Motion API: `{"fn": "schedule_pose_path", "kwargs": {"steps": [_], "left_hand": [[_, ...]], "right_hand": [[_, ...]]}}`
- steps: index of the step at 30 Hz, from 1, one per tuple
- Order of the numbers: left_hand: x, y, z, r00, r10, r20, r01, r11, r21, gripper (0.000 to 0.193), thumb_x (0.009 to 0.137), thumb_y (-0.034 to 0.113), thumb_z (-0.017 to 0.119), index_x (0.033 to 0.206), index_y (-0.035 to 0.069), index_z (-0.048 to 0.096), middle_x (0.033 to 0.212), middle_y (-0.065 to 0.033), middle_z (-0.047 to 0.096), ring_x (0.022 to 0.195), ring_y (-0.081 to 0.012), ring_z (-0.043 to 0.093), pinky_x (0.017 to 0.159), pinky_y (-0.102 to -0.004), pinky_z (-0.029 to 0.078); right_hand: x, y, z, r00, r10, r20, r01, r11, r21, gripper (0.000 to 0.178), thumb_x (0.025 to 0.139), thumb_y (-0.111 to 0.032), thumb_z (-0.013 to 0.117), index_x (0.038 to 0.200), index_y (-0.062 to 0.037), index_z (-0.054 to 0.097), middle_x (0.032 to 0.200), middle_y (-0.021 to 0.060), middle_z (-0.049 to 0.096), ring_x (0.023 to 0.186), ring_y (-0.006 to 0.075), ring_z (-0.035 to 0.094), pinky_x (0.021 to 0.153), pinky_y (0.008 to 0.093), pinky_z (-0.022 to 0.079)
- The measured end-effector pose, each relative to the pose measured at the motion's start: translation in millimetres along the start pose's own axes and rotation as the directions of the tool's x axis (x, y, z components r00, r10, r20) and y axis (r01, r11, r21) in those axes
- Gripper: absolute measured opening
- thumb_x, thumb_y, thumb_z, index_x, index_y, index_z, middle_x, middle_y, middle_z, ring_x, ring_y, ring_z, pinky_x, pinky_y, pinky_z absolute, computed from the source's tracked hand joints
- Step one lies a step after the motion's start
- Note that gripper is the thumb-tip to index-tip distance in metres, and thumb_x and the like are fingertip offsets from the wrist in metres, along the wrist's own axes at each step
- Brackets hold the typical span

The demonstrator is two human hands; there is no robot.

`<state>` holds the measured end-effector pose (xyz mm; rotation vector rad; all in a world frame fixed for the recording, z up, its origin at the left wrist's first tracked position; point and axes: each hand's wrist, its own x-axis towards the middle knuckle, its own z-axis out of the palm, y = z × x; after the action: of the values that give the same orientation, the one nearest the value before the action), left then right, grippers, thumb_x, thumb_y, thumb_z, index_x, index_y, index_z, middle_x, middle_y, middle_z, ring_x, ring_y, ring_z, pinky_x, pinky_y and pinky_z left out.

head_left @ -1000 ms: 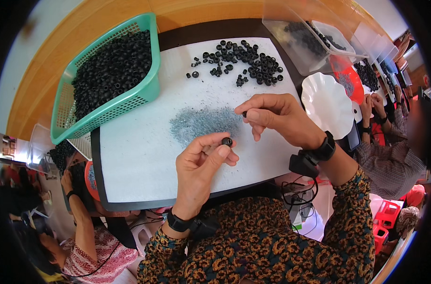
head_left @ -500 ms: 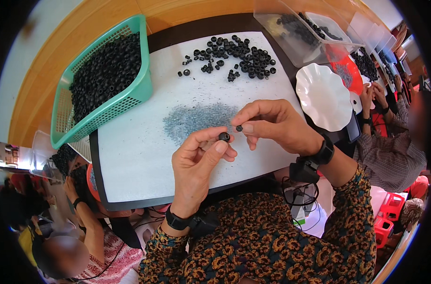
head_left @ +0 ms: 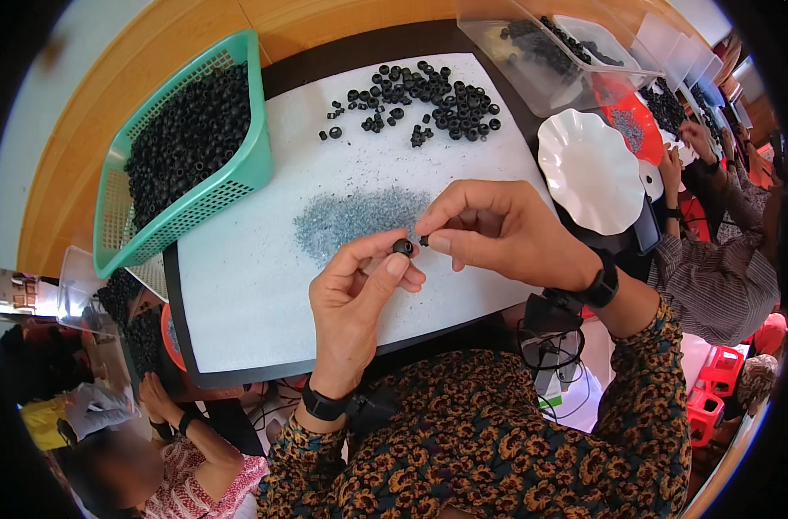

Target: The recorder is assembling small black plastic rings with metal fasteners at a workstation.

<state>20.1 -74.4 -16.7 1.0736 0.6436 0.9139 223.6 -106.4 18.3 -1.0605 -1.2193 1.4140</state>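
Note:
Between the thumb and fingers of my left hand (head_left: 352,298) is a round black ring-shaped part (head_left: 402,247), its hole turned up toward me. My right hand (head_left: 506,238) pinches a smaller black piece (head_left: 424,241) just to the right of that part, with a narrow gap between the two. Below and behind my fingers a heap of small clear bluish pellets (head_left: 350,221) lies on the white sheet (head_left: 264,320). Farther back, many loose black parts (head_left: 463,112) of larger and smaller size are scattered on the same sheet.
At the left a green basket (head_left: 260,147) is full of black parts. A white scalloped plate (head_left: 588,173) stands right, near a phone (head_left: 647,229). Behind it is a clear plastic bin (head_left: 532,91). Co-workers sit at both sides; red stools (head_left: 714,389) stand lower right.
My right hand has brought the small black piece left and closer to the ring-shaped part. My left hand has shifted slightly left. Co-workers' hands at both sides have moved.

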Motion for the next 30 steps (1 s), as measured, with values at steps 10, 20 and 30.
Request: {"fn": "schedule_pose_path", "kwargs": {"steps": [10, 20, 30], "left_hand": [[1.4, 0.3, -1.0, 0.999, -0.017, 0.027, 0.016, 0.999, 0.044, 0.025, 0.096, 0.007, 0.059, 0.119, -0.003, 0.061, 0.094, -0.0099, 0.066, 0.082, -0.0164, 0.066, 0.074, -0.0286, 0.054], [1.2, 0.8, -4.1, 0.997, -0.024, 0.076, 0.016, 0.994, 0.104, 0.027, 0.094, 0.001, 0.060, 0.120, -0.003, 0.061, 0.096, -0.0082, 0.064, 0.082, -0.0155, 0.067, 0.076, -0.0275, 0.054], [3.7, 1.2, -6.3, 0.950, 0.271, 0.155, -0.304, 0.918, 0.255, 0.029, 0.086, -0.003, 0.067, 0.114, -0.001, 0.066, 0.112, -0.0109, 0.060, 0.110, -0.0220, 0.059, 0.095, -0.0335, 0.048]], "right_hand": [[2.8, 5.2, 4.8, 0.995, -0.098, 0.000, 0.095, 0.967, -0.234, 0.012, 0.087, -0.005, 0.066, 0.098, -0.0003, 0.064, 0.085, 0.0044, 0.066, 0.076, 0.0086, 0.061, 0.069, 0.0246, 0.051], [4.8, -0.2, 4.6, 0.998, -0.059, 0.025, 0.063, 0.967, -0.247, 0.012, 0.088, -0.007, 0.068, 0.097, -0.0003, 0.063, 0.086, 0.0042, 0.065, 0.072, 0.0087, 0.060, 0.063, 0.0236, 0.050], [10.7, 4.3, -4.9, 0.939, 0.260, 0.224, -0.292, 0.948, 0.124, 0.024, 0.091, -0.025, 0.069, 0.095, -0.0022, 0.064, 0.078, 0.0006, 0.060, 0.066, 0.0075, 0.056, 0.061, 0.0221, 0.048]]}}
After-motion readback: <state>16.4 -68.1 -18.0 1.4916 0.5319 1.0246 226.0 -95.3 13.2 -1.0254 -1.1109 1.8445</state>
